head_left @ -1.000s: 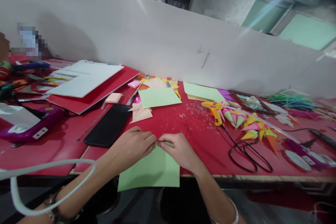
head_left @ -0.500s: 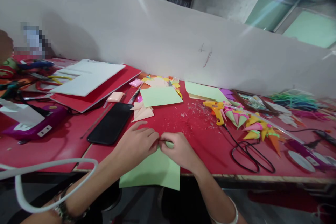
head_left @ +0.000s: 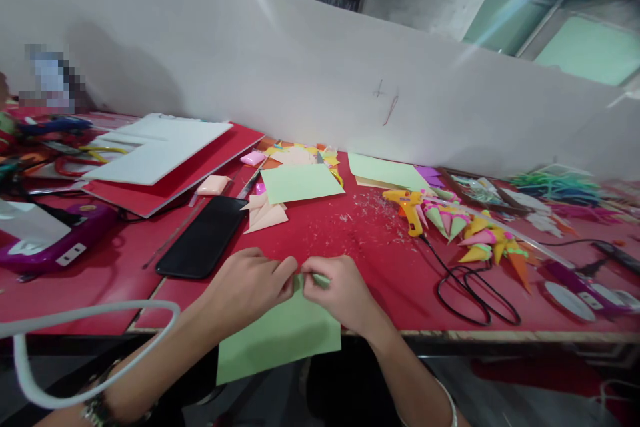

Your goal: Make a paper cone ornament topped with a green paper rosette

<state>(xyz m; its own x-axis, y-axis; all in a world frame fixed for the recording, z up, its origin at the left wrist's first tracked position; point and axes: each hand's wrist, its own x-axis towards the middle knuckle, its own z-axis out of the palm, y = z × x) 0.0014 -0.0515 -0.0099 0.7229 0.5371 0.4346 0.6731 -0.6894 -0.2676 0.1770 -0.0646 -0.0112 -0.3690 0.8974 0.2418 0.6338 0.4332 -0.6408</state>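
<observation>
Both hands are closed on the far edge of a pale green rectangular sheet of paper (head_left: 285, 343), the left hand (head_left: 257, 283) and the right hand (head_left: 340, 287) almost knuckle to knuckle, with a narrow gap between them. From where I stand, the sheet reaches from the pinched fingers back towards the person, its near end jutting past the edge of the red tabletop (head_left: 325, 233). That near edge runs side to side at a slant, the left corner nearer the person than the right. The hands cover so much of it that I can't tell which way its long axis lies.

A white curved tube (head_left: 125, 304) loops across the view of the left forearm. Beyond the left hand lies a black flat phone (head_left: 203, 240), with peach paper triangles (head_left: 265, 215) beside it and a second green sheet (head_left: 303, 183) behind. Off to the right, a yellow plastic glue gun (head_left: 413, 217) rests near colourful paper cones (head_left: 500, 247).
</observation>
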